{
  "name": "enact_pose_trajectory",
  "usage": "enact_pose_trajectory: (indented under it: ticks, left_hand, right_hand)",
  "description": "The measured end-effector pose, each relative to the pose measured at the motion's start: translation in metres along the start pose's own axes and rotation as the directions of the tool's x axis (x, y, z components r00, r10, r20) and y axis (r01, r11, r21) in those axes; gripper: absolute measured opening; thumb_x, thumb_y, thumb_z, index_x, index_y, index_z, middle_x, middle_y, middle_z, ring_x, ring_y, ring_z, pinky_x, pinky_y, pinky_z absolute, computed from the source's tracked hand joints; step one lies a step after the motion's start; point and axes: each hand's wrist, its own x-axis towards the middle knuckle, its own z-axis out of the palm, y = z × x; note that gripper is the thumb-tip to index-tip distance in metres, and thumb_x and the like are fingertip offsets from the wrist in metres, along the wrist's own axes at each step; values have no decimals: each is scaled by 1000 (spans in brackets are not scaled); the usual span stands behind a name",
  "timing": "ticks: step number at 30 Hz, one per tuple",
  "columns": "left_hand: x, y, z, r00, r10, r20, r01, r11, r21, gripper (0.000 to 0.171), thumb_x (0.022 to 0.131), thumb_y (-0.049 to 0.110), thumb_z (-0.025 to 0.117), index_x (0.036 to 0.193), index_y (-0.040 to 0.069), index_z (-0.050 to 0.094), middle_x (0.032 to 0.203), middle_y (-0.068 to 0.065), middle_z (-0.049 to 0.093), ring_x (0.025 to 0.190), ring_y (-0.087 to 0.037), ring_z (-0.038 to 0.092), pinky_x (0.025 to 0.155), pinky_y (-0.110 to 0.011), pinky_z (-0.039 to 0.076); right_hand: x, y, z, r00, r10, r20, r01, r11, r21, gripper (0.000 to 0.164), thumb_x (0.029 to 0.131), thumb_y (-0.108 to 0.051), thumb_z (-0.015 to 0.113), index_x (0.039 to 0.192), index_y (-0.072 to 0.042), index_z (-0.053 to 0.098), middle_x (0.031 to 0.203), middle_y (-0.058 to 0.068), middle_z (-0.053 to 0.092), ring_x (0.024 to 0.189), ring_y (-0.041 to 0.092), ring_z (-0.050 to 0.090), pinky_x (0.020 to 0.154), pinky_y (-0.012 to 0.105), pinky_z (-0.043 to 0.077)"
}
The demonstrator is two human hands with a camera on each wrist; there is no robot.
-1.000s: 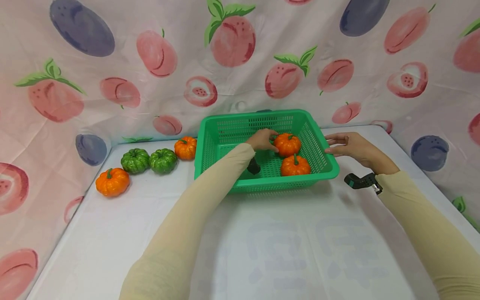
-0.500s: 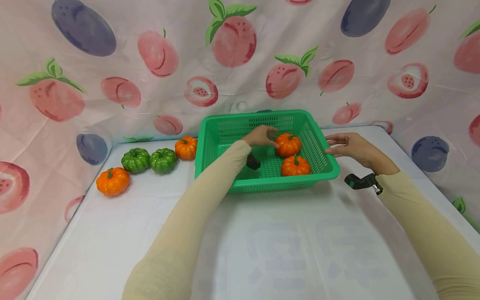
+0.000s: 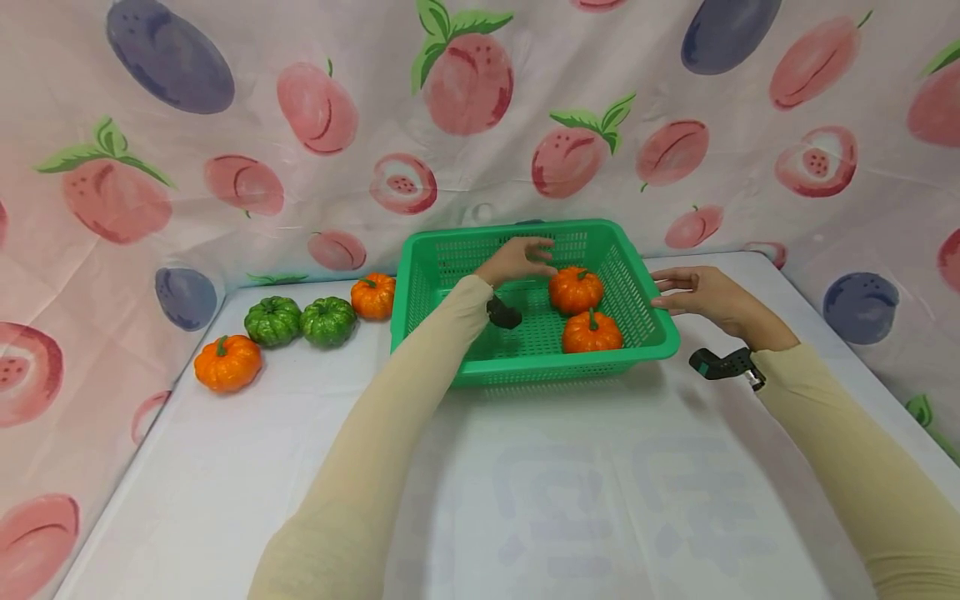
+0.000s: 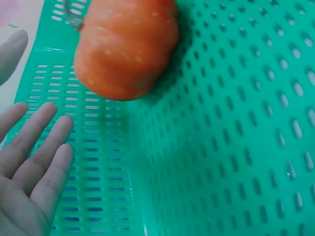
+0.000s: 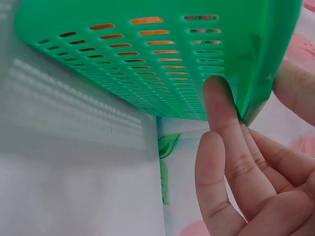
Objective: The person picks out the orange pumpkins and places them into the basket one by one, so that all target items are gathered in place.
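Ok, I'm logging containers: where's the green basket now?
In the head view, the green basket sits far back on the table, between an orange pumpkin on its left and the right hand at its right rim.

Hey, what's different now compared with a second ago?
The left hand has let go of the rear orange pumpkin in the green basket, moving up and leftward in the head view, fingers now clear of it. Unchanged: both pumpkins inside, the right hand at the basket's right rim, and four pumpkins on the table's left.
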Motion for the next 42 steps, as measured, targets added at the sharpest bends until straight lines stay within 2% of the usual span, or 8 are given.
enact_pose_trajectory:
  ticks: [5, 11, 16, 27, 31, 34, 38, 42]
  left_hand:
    - [-3, 3, -3, 1000, 18, -14, -19, 997, -74, 64, 89, 14, 64, 146, 9, 35, 143, -15, 46, 129, -25, 47, 108, -39, 40]
    - [-2, 4, -7, 999, 25, -34, -29, 994, -103, 63, 89, 15, 64, 146, 11, 36, 142, -13, 48, 127, -25, 49, 108, -38, 39]
    - [1, 6, -11, 998, 52, -43, -57, 988, -143, 62, 91, 16, 62, 146, 12, 35, 142, -13, 47, 128, -24, 48, 110, -39, 37]
    - [-2, 20, -14, 992, 108, -71, -118, 980, -162, 59, 92, 15, 59, 146, 9, 35, 143, -16, 45, 125, -27, 50, 108, -37, 40]
    - [-4, 23, -17, 989, 124, -79, -137, 974, -178, 59, 92, 15, 59, 146, 8, 35, 143, -17, 45, 126, -29, 49, 110, -40, 38]
    - [-7, 25, -21, 985, 148, -87, -162, 966, -199, 59, 92, 14, 59, 145, 6, 34, 142, -20, 45, 126, -31, 48, 111, -45, 36]
    - [-11, 28, -27, 984, 150, -101, -168, 965, -201, 59, 93, 13, 59, 146, 7, 33, 142, -20, 44, 127, -29, 48, 111, -44, 36]
    - [-18, 32, -34, 984, 138, -112, -157, 969, -193, 60, 93, 13, 58, 147, 9, 32, 144, -19, 43, 128, -28, 47, 111, -43, 36]
  right_hand:
    - [-1, -1, 0, 1000, -4, 3, 4, 1000, -3, 65, 92, -26, 61, 142, 4, 34, 136, 29, 44, 86, -9, 55, 81, 20, 54]
    - [-1, -1, 0, 1000, 6, 3, -6, 1000, -7, 65, 92, -27, 61, 142, 4, 34, 137, 28, 43, 86, -10, 55, 82, 21, 54]
    - [-1, 0, -1, 1000, 7, 7, -7, 1000, 4, 65, 92, -27, 60, 143, 5, 33, 138, 28, 43, 86, -10, 55, 80, 17, 53]
    - [-2, -1, 1, 1000, 12, 17, -12, 999, 31, 66, 92, -27, 60, 143, 5, 32, 140, 28, 41, 86, -10, 56, 86, 23, 54]
    - [0, -1, 2, 1000, 11, 20, -11, 1000, 29, 67, 92, -27, 62, 143, 4, 32, 141, 29, 41, 87, -10, 55, 84, 21, 54]
    - [0, -2, 2, 1000, 11, 20, -12, 1000, 24, 67, 91, -26, 62, 143, 5, 32, 141, 29, 40, 86, -11, 55, 86, 24, 54]
    - [0, -2, 1, 1000, 12, 20, -12, 1000, 9, 68, 91, -26, 62, 144, 5, 31, 141, 29, 39, 86, -11, 54, 91, 32, 54]
    - [-1, -1, 0, 1000, 12, 23, -13, 1000, 8, 68, 92, -27, 62, 144, 5, 31, 141, 29, 39, 86, -12, 55, 91, 32, 53]
